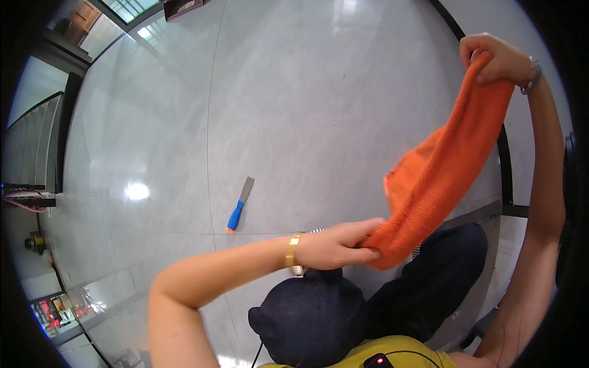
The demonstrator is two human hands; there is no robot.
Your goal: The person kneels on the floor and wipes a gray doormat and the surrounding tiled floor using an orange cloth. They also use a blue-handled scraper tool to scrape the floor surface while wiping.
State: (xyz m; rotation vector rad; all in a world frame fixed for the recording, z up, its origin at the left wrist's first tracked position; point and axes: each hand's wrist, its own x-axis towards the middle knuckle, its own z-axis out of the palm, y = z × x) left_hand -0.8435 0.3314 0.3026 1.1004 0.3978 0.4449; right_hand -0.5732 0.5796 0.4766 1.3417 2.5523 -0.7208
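Note:
An orange cloth [441, 165] that looks like a towel is stretched between my two hands, slanting from upper right to lower middle. My right hand [499, 60], with a bracelet at the wrist, grips its upper end near the wall. The lower end is pinched between thumb and fingers of my left hand [343, 244], which has a gold band at the wrist and is above my knees. A loose fold of the cloth hangs out to the left. On the grey tiled floor lies a putty knife [240, 204] with a blue handle and orange end, left of the cloth.
A white wall with black skirting [506, 165] runs along the right. At the left stand a dark-edged piece of furniture [69, 133] and some cables [27, 202]. A dark red box [183, 9] sits at the top, near a doorway. My bent knees are below my hands.

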